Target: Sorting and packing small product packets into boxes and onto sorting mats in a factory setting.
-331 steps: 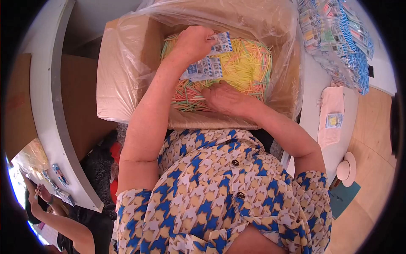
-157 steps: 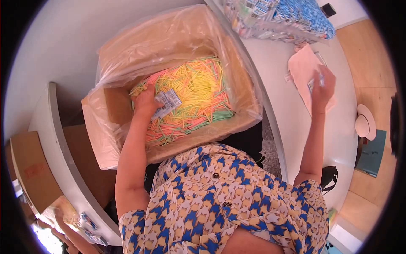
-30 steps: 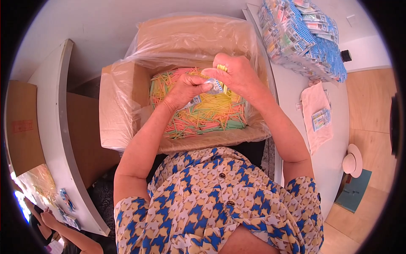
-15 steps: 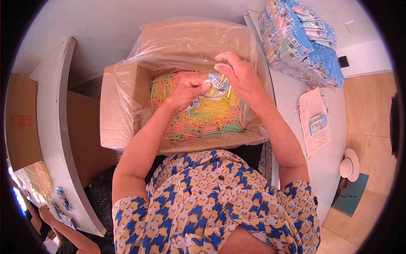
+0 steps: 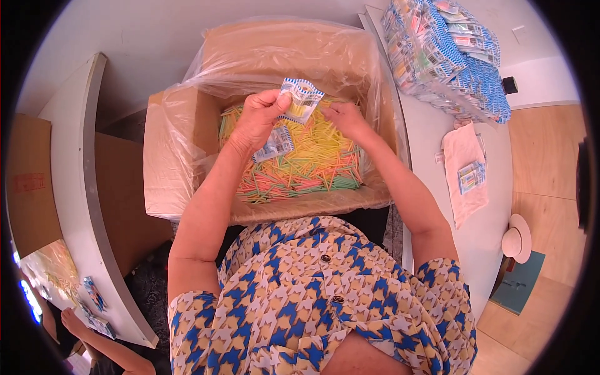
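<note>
Clock positions are read from the middle of the box (image 5: 169,156). The left hand (image 5: 257,119) pinches a packet (image 5: 302,103) towards 1 o'clock; yellow sticks show inside. The right hand (image 5: 345,119), at 2 o'clock, is narrow, fingers curled; whether it grips any loose sticks (image 5: 306,169) cannot be told. A second packet (image 5: 275,145) lies on them near centre, contents unclear. Judged done: the cloth packet (image 5: 472,177), just past 3 o'clock, and the bulging bag (image 5: 447,62) at 2. Judged outstanding: completing the held packet; plenty of loose stock lies boxed.
</note>
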Motion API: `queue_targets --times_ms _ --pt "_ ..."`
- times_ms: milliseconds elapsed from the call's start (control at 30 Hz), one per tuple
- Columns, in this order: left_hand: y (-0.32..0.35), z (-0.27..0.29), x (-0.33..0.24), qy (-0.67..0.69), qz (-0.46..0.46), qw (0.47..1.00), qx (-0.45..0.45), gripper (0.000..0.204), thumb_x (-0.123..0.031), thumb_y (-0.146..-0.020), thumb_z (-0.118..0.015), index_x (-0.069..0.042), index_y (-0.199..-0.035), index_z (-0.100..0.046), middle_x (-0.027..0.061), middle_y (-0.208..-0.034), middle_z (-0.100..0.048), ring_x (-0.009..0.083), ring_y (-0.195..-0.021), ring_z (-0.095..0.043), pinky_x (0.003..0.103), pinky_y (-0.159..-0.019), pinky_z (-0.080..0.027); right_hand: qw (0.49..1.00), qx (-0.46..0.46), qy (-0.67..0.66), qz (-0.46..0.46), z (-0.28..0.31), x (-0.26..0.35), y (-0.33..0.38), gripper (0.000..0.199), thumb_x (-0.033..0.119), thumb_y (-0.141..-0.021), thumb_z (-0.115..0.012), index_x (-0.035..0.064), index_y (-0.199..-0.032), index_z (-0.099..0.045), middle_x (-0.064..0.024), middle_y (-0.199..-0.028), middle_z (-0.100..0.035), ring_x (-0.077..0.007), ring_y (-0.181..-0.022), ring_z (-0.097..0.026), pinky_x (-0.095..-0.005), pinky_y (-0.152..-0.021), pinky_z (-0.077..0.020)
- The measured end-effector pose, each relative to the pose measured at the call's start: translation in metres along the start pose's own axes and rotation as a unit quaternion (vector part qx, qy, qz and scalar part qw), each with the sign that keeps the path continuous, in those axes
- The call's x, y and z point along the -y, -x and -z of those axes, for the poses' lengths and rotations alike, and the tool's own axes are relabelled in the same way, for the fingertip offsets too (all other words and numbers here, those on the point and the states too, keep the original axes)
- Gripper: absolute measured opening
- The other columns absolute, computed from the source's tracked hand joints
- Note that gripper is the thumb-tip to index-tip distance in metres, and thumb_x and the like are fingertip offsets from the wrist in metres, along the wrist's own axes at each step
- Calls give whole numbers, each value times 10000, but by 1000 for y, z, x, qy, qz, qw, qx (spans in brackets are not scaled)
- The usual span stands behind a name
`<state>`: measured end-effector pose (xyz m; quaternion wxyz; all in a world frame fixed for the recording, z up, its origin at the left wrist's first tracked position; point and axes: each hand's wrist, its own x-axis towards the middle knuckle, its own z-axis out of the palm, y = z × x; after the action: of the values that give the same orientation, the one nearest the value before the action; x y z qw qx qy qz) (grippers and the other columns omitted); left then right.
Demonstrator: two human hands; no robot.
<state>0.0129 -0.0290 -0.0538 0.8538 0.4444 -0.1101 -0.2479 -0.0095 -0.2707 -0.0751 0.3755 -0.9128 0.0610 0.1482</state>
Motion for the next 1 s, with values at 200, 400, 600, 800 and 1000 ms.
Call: queue_targets --times_ms 200,400,600,800,1000 --pt "2 -8 6 -21 18 1000 6 224 -185 -916 -610 0 -1024 -675 30 -912 -679 87 -823 -599 271 -767 -490 983 -100 -118 102 18 21 20 317 301 -933 -515 13 -972 -641 -52 -804 -639 -121 -672 -557 -278 -634 -467" --pt "-1 -16 21 -210 41 976 28 200 -183 -920 -590 -9 -973 -674 -6 -850 -647 62 -750 -558 253 -671 -466 930 -204 -69 298 10 61 61 180 148 -852 -647 23 -982 -647 -43 -869 -644 -134 -719 -558 -288 -644 -454" --pt "-2 10 10 -349 25 937 -6 202 -173 -878 -624 6 -962 -663 27 -920 -675 125 -779 -621 275 -716 -490 930 -230 -228 174 67 52 135 165 68 -856 -637 6 -1009 -648 -44 -860 -640 -113 -841 -605 -275 -722 -493" --pt "11 37 19 -800 135 584 -2 612 -107 -639 -790 -136 -1205 -560 183 -1095 -627 287 -953 -630 378 -812 -496 886 -460 20 -52 213 -125 246 160 48 -856 -582 15 -998 -648 14 -803 -607 -67 -713 -545 -245 -636 -481" --pt "-1 55 60 -820 112 561 29 743 -232 -602 -845 -65 -1212 -455 161 -1155 -608 318 -1074 -591 483 -879 -443 796 -483 353 -94 245 -223 297 306 137 -811 -653 7 -1086 -625 -157 -1043 -648 -312 -971 -591 -368 -889 -443"
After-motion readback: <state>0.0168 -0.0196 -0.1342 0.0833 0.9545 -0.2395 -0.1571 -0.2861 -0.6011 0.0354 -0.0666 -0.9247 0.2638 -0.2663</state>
